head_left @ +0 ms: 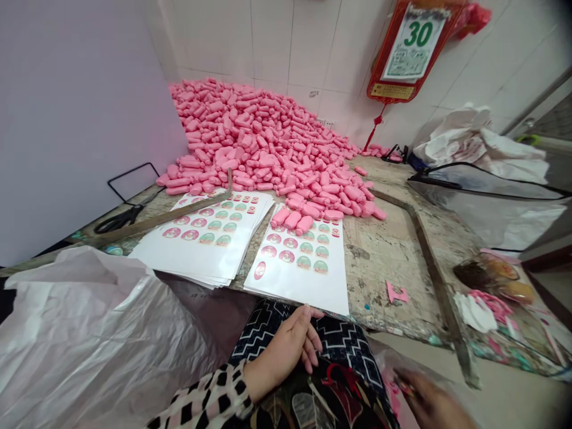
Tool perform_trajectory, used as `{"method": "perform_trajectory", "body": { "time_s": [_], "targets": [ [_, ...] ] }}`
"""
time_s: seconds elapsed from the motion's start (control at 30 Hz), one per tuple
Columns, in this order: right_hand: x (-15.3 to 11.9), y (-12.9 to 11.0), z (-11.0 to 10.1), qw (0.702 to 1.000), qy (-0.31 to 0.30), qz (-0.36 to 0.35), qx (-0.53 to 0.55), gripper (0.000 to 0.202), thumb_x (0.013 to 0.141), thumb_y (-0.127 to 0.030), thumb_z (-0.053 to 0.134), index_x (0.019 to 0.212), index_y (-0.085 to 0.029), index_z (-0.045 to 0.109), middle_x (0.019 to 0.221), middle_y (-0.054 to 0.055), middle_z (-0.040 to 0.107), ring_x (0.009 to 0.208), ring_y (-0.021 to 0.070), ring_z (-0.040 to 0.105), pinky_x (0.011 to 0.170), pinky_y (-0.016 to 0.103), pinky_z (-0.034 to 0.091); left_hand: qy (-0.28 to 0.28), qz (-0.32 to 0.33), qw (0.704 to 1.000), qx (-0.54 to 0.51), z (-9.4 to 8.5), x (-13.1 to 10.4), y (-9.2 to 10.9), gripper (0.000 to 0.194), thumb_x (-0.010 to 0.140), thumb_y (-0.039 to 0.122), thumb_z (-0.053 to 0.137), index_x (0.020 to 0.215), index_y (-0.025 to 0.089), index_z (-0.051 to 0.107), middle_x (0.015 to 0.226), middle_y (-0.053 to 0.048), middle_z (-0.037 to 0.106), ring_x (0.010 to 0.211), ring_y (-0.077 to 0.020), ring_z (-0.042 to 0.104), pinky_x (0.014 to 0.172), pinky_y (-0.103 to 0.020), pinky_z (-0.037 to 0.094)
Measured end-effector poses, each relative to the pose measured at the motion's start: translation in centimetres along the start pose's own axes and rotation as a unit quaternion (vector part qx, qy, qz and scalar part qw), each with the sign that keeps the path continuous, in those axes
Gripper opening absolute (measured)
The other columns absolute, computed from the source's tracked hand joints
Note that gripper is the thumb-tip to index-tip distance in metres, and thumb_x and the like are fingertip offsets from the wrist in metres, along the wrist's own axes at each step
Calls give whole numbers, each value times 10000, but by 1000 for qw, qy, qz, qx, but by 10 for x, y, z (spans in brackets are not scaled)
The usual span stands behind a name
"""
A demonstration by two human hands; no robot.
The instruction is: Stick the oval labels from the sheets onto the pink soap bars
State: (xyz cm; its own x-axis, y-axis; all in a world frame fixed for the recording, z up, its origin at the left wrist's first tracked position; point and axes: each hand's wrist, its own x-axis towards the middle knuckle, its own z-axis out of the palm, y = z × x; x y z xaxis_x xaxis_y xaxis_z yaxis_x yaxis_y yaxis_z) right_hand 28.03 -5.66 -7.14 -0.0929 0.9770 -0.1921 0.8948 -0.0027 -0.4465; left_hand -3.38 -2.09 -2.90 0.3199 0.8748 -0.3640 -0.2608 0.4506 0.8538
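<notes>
My left hand (pixel 289 341) rests above my lap, palm down, its fingers loosely bent and slightly apart with nothing visible in them. My right hand (pixel 435 400) is low at the right, smeared by motion, beside a clear plastic bag (pixel 388 360) with something pink in it. Whether it holds anything I cannot make out. In front of my left hand lies a stack of sticker sheets (pixel 299 286) with pink and green labels. A second sticker stack (pixel 201 256) lies to its left. A large heap of small pink bottle-shaped pieces (pixel 268 140) spills onto both stacks.
A wooden strip (pixel 156 220) crosses the left stack near black scissors (pixel 118 219). Another strip (pixel 429 262) edges the table at right. A pink scrap (pixel 397 292) lies between. A white plastic bag (pixel 102 322) bulges at left; a clear zip bag (pixel 487 202) stands right.
</notes>
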Motion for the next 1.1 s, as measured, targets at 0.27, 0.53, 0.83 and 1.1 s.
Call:
{"method": "perform_trajectory", "body": {
  "time_s": [0.27, 0.53, 0.83, 1.1],
  "targets": [
    [143, -165, -61, 966, 60, -247, -48, 267, 854, -296, 404, 989, -225, 623, 1010, 39, 653, 895, 177, 600, 772, 276, 454, 56, 23, 998, 0, -3, -2, 5, 558, 825, 614, 307, 1051, 134, 479, 637, -5, 541, 439, -88, 506, 366, -178, 398],
    [262, -246, -48, 907, 23, -295, -300, 283, 846, -251, 429, 1097, -204, 551, 1153, 99, 564, 935, 220, 578, 697, 290, 416, 177, 65, 982, -21, -43, -29, 10, 544, 826, 602, 333, 1079, 136, 456, 653, -8, 561, 463, -94, 519, 384, -189, 410],
    [267, -234, -58, 885, -28, -326, -331, 233, 825, -331, 491, 964, -173, 591, 1063, 119, 593, 922, 234, 570, 687, 284, 384, 153, 42, 987, 10, -38, -29, -4, 546, 820, 606, 327, 1062, 140, 476, 658, -7, 543, 459, -90, 505, 381, -188, 392],
    [226, -217, -62, 963, -48, -224, -139, 320, 831, -442, 426, 932, -175, 571, 850, 72, 644, 747, 185, 584, 593, 262, 396, 158, 74, 984, -41, -42, -38, 10, 457, 822, 544, 412, 1039, 151, 501, 693, -12, 556, 515, -93, 524, 454, -205, 423]
  ]
}}
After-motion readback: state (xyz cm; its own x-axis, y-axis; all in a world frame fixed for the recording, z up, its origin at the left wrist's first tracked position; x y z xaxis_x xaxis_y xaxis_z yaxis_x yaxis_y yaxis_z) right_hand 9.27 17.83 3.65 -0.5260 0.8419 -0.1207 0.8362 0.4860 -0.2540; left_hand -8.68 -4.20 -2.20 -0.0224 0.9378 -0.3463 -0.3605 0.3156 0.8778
